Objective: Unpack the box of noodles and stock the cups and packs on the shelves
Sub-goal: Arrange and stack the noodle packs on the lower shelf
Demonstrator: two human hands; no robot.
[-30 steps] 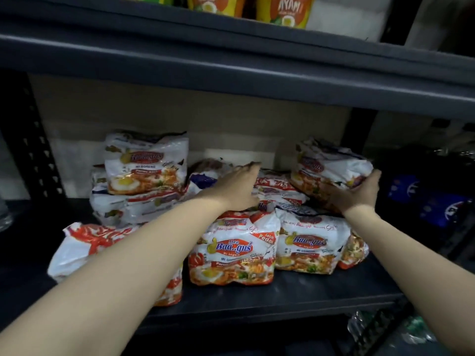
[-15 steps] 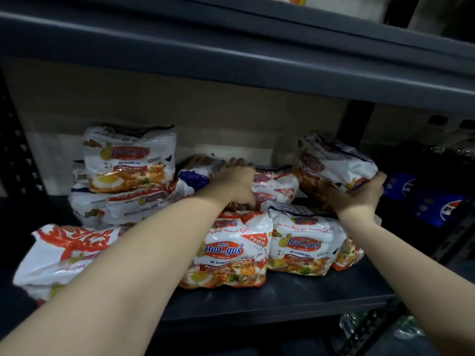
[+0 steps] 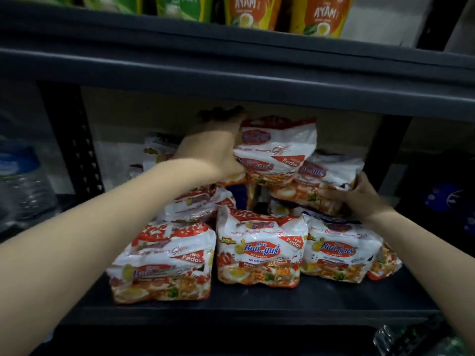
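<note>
Head view, white-and-red noodle packs (image 3: 258, 249) stacked, crinkled, glossy wrappers

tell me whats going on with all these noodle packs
A person is stocking noodle packs on a dark metal shelf. The left hand grips a raised pack at the top of the pile, while the right hand holds another pack beside it. Three packs stand in a front row along the shelf edge, with more piled behind.
</note>
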